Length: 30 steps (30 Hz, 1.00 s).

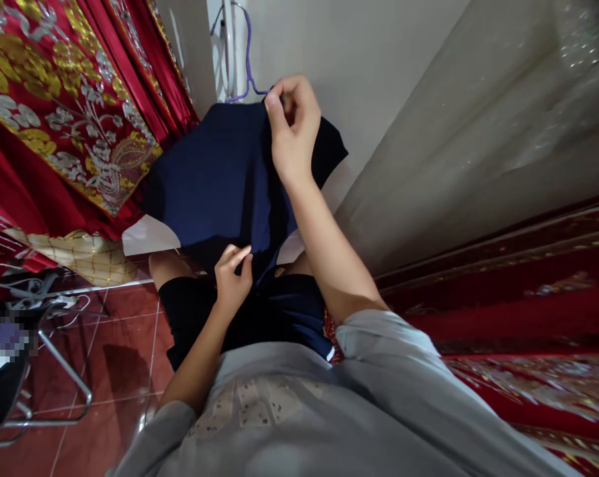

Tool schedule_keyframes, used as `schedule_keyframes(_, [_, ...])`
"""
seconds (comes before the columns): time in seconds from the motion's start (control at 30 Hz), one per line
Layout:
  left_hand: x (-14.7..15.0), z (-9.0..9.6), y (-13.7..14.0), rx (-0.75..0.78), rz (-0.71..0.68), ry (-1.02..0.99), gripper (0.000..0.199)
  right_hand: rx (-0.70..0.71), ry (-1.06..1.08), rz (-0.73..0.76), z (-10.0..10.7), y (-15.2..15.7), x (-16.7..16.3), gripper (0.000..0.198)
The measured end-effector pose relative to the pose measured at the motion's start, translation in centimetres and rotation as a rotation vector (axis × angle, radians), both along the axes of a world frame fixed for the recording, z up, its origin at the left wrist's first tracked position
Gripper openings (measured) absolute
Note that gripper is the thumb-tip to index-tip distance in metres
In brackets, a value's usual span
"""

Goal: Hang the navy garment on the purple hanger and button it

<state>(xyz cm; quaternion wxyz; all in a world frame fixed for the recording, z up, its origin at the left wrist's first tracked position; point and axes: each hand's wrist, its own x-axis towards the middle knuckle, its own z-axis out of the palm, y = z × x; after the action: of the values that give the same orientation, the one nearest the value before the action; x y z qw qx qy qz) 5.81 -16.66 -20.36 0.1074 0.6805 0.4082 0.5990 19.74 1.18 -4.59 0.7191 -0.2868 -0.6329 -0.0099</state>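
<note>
A navy blue garment (pixel 215 172) is spread out in front of me, its lower part reaching down towards my lap. My right hand (pixel 295 126) pinches its upper edge, thumb against the curled fingers. Lower down, my left hand (pixel 233 275) has thumb and fingertips closed on a fold of the same cloth near its bottom edge. Just behind the top of the garment is a purple hanger (pixel 250 66), its hook up by a white rail. Whether the garment is on that hanger I cannot tell.
Red cloth with gold and silver embroidery (pixel 71 99) hangs at the left. A plastic-like grey sheet (pixel 458 146) covers the right side, with more red decorated fabric (pixel 528 311) below. A metal-framed chair (pixel 65 364) stands on the red tiled floor (pixel 115 371) at lower left.
</note>
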Motion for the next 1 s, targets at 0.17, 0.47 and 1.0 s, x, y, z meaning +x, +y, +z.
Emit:
schedule_keyframes(0.17, [-0.7,3.7,2.4,0.028,-0.116,0.06,0.024,-0.021,-0.053,0.054,0.4,-1.3,0.1,0.052])
schedule_keyframes(0.47, [-1.5,15.5,14.3,0.118,-0.2,0.183,0.039,-0.134,-0.331,0.061,-1.4,-1.6,1.8,0.056])
schedule_keyframes(1.0, [-3.9,16.2,19.9,0.097,-0.109,0.569,0.016,-0.586,-0.143,0.307,-4.9,2.9,-0.2,0.051])
